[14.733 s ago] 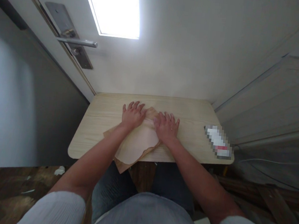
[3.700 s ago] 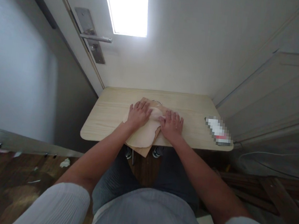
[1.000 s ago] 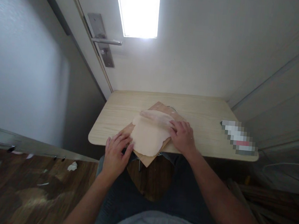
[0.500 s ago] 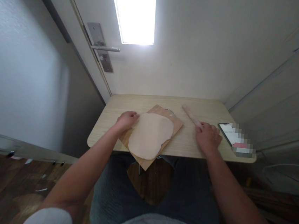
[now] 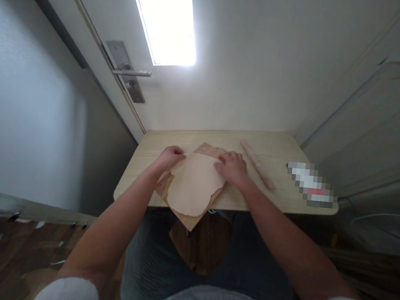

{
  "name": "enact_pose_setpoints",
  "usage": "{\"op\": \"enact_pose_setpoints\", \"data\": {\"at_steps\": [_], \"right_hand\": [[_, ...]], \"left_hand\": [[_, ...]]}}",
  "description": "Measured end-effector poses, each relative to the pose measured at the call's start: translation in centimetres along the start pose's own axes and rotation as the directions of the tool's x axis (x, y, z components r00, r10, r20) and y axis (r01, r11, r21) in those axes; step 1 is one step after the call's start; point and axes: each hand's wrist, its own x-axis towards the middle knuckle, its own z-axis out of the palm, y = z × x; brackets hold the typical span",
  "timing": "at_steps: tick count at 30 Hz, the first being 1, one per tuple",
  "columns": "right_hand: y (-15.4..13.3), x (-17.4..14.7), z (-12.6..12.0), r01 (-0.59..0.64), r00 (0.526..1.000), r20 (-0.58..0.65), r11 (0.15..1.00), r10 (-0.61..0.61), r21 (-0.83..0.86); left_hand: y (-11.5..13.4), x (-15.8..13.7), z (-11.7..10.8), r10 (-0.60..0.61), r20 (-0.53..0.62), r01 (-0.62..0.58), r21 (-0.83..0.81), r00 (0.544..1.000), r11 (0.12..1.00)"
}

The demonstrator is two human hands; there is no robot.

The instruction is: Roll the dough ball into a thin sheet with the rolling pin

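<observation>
A thin, pale sheet of rolled dough (image 5: pixel 194 185) lies over a wooden cutting board (image 5: pixel 190 223), which sits cornerwise and juts past the table's front edge. My left hand (image 5: pixel 171 159) pinches the dough's upper left edge, lifting it slightly. At the upper right edge, my right hand (image 5: pixel 233 166) has its fingers curled on the dough, the fingertips closed on the rim. To the right of that hand a wooden rolling pin (image 5: pixel 257 164) rests on the table, touched by neither hand.
The light wooden table (image 5: pixel 173 138) stands against a white door with a metal handle (image 5: pixel 133 73). A phone (image 5: pixel 308 181), partly blurred out, lies at the table's right end. My legs are under the front edge.
My right hand has let go of the rolling pin and moved left onto the dough's upper right edge. My left hand stays at the upper left edge, now raising it a little.
</observation>
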Motion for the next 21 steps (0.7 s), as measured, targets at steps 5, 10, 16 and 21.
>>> {"op": "enact_pose_setpoints", "data": {"at_steps": [5, 10, 16, 21], "right_hand": [[0.0, 1.4, 0.5, 0.070, 0.997, 0.033, 0.990, -0.075, 0.119], [0.1, 2.0, 0.3, 0.100, 0.990, 0.067, 0.961, -0.121, 0.260], [-0.2, 0.8, -0.8, 0.021, 0.992, 0.106, 0.920, -0.068, 0.391], [-1.3, 0.0, -1.2, 0.231, 0.964, 0.085, 0.950, -0.253, 0.208]], "left_hand": [[1.9, -2.4, -0.7, 0.143, -0.035, -0.144, -0.026, 0.989, 0.989], [3.7, -4.9, -1.2, 0.279, 0.011, -0.269, -0.230, 0.960, 0.935], [4.5, -7.0, -1.3, 0.356, 0.056, -0.320, -0.328, 0.933, 0.889], [4.1, -7.7, -1.1, 0.383, 0.031, -0.337, -0.414, 0.923, 0.846]]}}
